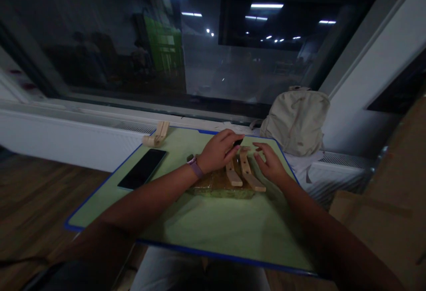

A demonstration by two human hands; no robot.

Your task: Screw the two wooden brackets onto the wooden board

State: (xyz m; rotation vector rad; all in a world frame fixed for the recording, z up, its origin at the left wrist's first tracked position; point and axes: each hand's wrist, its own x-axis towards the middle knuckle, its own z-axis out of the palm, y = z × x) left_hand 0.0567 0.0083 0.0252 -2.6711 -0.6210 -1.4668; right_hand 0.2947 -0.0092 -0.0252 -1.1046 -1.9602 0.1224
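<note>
A green board with a blue rim (100, 189) lies across my lap. On it rests a flat brownish slab (213, 184) with two pale wooden pieces (248, 173) lying on top. My left hand (218, 151), with a purple wristband, curls over the far end of the left wooden piece and touches a small dark object (237, 142). My right hand (270, 162) lies with fingers stretched out beside the right wooden piece, its fingertips touching the piece's far end.
A dark phone (142, 168) lies on the board's left side. Another wooden piece (157, 135) sits at the board's far left corner on the sill. A beige bag (296, 120) rests at the back right below a dark window. Wooden floor is at left.
</note>
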